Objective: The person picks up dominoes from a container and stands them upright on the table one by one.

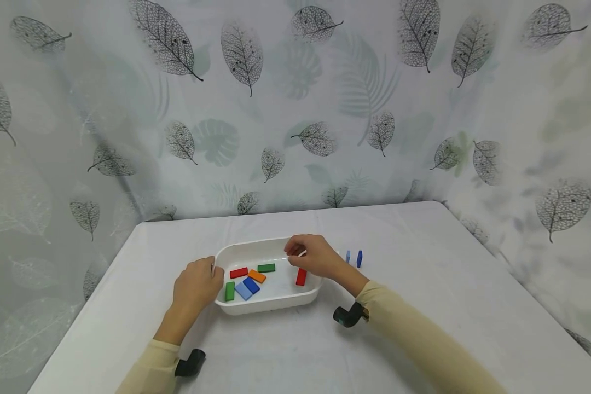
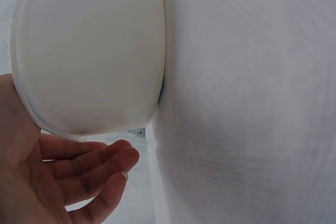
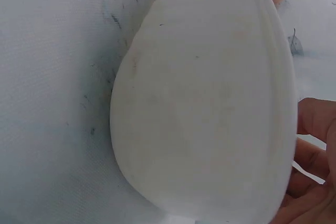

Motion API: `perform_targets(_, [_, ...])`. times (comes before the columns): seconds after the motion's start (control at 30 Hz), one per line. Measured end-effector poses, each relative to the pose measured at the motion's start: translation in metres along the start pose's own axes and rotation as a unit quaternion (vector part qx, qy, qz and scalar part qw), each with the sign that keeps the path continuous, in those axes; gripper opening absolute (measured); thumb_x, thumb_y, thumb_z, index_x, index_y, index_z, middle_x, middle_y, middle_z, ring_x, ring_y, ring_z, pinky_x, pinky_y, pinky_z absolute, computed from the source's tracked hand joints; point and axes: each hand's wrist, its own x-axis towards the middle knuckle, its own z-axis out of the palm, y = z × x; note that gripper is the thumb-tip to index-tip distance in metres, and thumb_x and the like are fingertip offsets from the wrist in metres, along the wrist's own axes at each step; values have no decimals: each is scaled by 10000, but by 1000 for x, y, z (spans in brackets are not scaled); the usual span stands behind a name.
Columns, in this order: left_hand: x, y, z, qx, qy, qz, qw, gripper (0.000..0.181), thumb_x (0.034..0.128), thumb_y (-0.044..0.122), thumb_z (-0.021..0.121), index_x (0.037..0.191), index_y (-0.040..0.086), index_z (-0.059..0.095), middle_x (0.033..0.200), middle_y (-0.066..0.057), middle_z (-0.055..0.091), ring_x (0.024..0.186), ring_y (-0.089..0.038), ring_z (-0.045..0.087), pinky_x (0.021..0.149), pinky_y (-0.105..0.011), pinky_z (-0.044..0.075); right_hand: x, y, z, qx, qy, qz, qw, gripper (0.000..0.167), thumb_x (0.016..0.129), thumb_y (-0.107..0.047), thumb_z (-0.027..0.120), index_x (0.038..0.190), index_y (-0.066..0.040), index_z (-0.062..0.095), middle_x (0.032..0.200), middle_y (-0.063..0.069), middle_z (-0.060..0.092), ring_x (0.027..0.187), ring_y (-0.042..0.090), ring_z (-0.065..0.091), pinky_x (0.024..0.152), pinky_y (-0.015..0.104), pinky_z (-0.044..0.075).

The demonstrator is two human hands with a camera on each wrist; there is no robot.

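Wht tray w/ 7 blks, R hand above, grip unclear

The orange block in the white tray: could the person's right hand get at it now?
Probably yes: the right hand seems to be above the tray, and nothing visible covers the orange block, though a dark blue block lies close beside it.

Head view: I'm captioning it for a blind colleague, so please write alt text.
A person's left hand grips the left end of a white tray of colored blocks; the right hand hovers over its right side. Two blue blocks stand on the white table to the right.
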Motion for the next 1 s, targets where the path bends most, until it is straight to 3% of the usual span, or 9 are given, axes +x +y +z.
perform_targets(0.1, [0,1,0,-16,-22,-27,10000,295,972,155,537,1087,-70,690,862,-166,683,617,-244,562,504,-346,504,1,0,3,-220,-144,136,9996,201,946,-52,721,1141,-9,702,979,-20,676,947,173,643,858,287,558])
perform_targets(0.23, [0,3,0,14,-53,-51,10000,302,975,157,543,1105,-76,686,881,-177,687,624,-247,567,515,-350,514,6,2,9,-1110,-444,128,9927,216,939,-55,725,1148,-19,687,971,7,656,928,183,620,840,291,556])
perform_targets(0.3, [0,3,-1,34,-59,-77,9999,312,977,158,546,1121,-82,683,893,-182,689,631,-250,570,519,-348,514,9,0,13,-1763,-646,50,9822,239,946,-79,726,1172,-21,677,989,38,657,911,185,606,828,298,554])
perform_targets(0.5, [0,3,0,8,-80,-122,9999,282,980,164,547,1082,-64,677,801,-135,641,602,-240,551,498,-331,490,14,-5,23,-3435,-1115,109,9325,289,972,-195,720,1211,-48,649,962,50,631,811,155,560,718,289,541])
perform_targets(0.6, [-1,2,1,-24,-55,-91,9999,282,977,164,553,1080,-68,677,801,-137,644,596,-238,550,494,-329,495,14,-7,26,-3714,-1275,288,9192,283,962,-215,733,1195,-72,660,923,29,598,790,151,547,685,291,530])
perform_targets(0.7, [-2,2,1,-42,-10,-80,10000,279,975,162,560,1075,-69,679,801,-140,650,594,-239,553,495,-331,505,13,-7,29,-3823,-1366,357,9132,274,960,-223,736,1187,-84,672,905,21,591,783,152,552,687,292,534])
perform_targets(0.77, [-2,2,1,-50,-7,-90,9999,264,974,162,558,1054,-59,678,778,-129,637,593,-240,549,497,-331,502,13,-7,31,-3892,-1357,381,9103,277,961,-227,736,1192,-86,676,906,23,594,782,151,551,698,294,541])
perform_targets(1.0, [-1,3,0,-82,1,-80,9999,251,972,155,554,1039,-53,677,766,-121,633,595,-237,549,497,-332,496,9,-11,34,-4460,-1178,292,8868,240,941,-227,740,1121,-69,713,880,38,626,751,173,536,682,305,543])
